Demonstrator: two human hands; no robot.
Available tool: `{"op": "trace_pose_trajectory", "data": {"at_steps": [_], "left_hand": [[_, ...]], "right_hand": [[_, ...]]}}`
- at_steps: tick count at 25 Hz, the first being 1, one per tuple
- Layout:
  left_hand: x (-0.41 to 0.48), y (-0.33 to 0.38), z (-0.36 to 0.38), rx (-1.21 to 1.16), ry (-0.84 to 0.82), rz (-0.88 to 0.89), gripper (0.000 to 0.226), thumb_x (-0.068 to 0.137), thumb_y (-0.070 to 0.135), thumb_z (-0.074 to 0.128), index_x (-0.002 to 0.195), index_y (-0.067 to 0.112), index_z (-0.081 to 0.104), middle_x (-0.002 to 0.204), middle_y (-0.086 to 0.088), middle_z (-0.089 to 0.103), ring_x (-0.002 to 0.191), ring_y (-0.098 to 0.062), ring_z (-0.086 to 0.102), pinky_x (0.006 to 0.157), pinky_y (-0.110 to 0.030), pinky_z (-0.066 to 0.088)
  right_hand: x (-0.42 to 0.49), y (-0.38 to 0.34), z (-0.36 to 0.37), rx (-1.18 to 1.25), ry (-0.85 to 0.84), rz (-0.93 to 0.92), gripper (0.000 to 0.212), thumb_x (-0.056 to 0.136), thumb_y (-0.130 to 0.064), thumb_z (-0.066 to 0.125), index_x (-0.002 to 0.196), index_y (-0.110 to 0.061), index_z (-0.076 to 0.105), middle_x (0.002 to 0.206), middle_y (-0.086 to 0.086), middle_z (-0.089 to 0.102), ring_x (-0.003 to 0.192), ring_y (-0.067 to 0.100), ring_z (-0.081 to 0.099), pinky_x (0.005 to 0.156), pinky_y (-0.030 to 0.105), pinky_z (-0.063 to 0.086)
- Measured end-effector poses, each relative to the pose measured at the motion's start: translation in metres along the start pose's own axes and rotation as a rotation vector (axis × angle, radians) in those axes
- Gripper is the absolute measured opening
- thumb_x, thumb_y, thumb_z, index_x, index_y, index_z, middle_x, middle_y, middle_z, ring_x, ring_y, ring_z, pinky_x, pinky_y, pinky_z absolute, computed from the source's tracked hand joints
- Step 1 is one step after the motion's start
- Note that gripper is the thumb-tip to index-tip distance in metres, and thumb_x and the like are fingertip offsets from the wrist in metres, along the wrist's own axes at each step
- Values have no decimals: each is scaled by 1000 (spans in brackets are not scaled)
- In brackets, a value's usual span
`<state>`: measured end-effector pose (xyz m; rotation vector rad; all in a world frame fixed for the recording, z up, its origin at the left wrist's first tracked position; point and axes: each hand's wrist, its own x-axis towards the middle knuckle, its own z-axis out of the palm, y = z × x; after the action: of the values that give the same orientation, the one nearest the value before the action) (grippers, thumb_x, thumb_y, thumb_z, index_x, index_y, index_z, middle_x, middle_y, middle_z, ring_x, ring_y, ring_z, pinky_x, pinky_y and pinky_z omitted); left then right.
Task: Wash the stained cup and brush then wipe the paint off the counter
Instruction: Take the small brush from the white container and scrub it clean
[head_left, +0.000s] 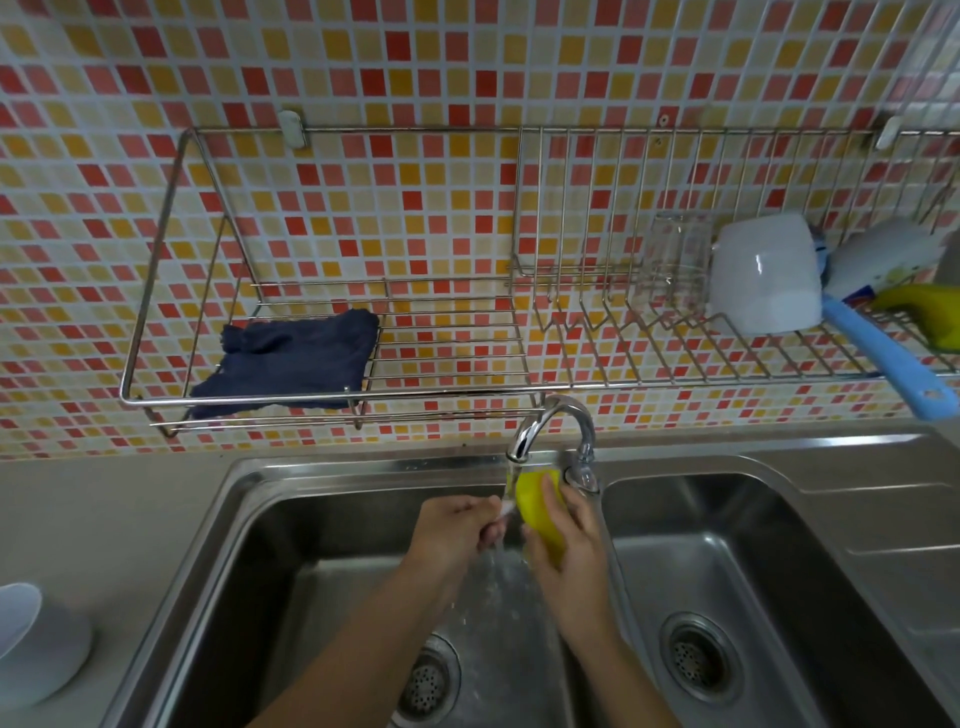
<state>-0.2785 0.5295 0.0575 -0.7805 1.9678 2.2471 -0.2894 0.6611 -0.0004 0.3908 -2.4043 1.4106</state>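
Cup (540, 506), yellow with paint, sits gripped in the right hand (571, 561) under the running tap (550, 423) over the left sink basin (311, 545), while the left hand (457, 530) pinches what seems the brush (506, 509) in the stream; washing is underway, and next likely comes rinsing both clean.

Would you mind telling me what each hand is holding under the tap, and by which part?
The right hand grips the yellow cup around its side. The left hand pinches a small pale item, likely the brush; where it grips is unclear.

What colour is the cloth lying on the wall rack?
Dark navy blue cloth, seen in the head view.
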Motion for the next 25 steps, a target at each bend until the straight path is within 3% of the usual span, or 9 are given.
{"op": "trace_pose_trajectory", "data": {"at_steps": [3, 5, 8, 12, 16, 19, 21, 23, 25], "left_hand": [[2, 1, -2, 84, 51, 34, 12, 83, 3, 64, 72, 3, 69, 49, -1, 56, 44, -6, 48, 51, -16, 41], [3, 5, -7, 203, 123, 68, 7, 78, 5, 68, 78, 12, 69, 58, 0, 61, 55, -9, 56, 62, -21, 47], [4, 6, -17, 286, 161, 101, 13, 74, 7, 72, 80, 18, 70, 74, 0, 66, 73, -16, 60, 78, -30, 49], [-1, 9, -24, 236, 71, 139, 12, 74, 12, 75, 85, 17, 75, 86, -1, 73, 81, -11, 63, 73, -20, 48], [-4, 8, -25, 287, 24, 183, 11, 82, 22, 67, 84, 18, 77, 63, 9, 64, 61, -3, 53, 62, -16, 44], [-6, 7, -27, 348, 14, 206, 11, 83, 22, 67, 86, 18, 76, 66, 7, 66, 61, -2, 55, 61, -14, 46], [-7, 7, -33, 378, 43, 221, 8, 83, 21, 67, 81, 23, 75, 70, 6, 68, 65, -6, 57, 64, -18, 46], [-6, 7, -44, 465, 92, 252, 16, 84, 22, 65, 73, 31, 70, 73, 8, 68, 68, -7, 60, 65, -20, 47], [-9, 7, -55, 572, 103, 287, 21, 86, 22, 63, 69, 34, 65, 74, 10, 67, 71, -5, 61, 66, -20, 48]], "right_hand": [[-1, -1, 4, 85, -69, 114, 74, 79, -12, 66, 144, -19, 30, 128, -6, 43, 116, 7, 44, 91, 3, 31], [3, 11, 7, 157, -79, 272, 85, 70, -16, 71, 143, -19, 27, 124, -2, 49, 111, 11, 50, 86, 12, 39], [11, 30, 12, 13, -241, 309, 76, 64, -33, 67, 133, -15, 40, 126, 2, 48, 115, 17, 48, 92, 26, 41], [40, 38, 7, 19, -413, 381, 59, 67, -18, 68, 120, -25, 44, 113, -2, 53, 103, 22, 55, 79, 26, 42], [52, 41, 1, 42, -443, 468, 87, 80, -11, 66, 147, -18, 10, 125, -4, 39, 114, 18, 45, 88, 25, 35], [55, 48, -11, -7, -354, 517, 82, 85, -12, 61, 148, -19, 10, 127, 7, 48, 104, 23, 50, 82, 25, 38], [58, 49, -18, -71, -360, 533, 75, 88, -14, 56, 148, -20, 12, 128, 11, 48, 107, 28, 51, 81, 27, 38], [54, 41, -17, -93, -406, 485, 67, 92, -15, 51, 148, -20, 14, 139, 12, 39, 118, 28, 46, 91, 28, 37], [44, 29, -13, -118, -440, 360, 50, 97, -18, 43, 143, -12, 25, 130, 11, 41, 114, 19, 44, 91, 24, 33]]}}
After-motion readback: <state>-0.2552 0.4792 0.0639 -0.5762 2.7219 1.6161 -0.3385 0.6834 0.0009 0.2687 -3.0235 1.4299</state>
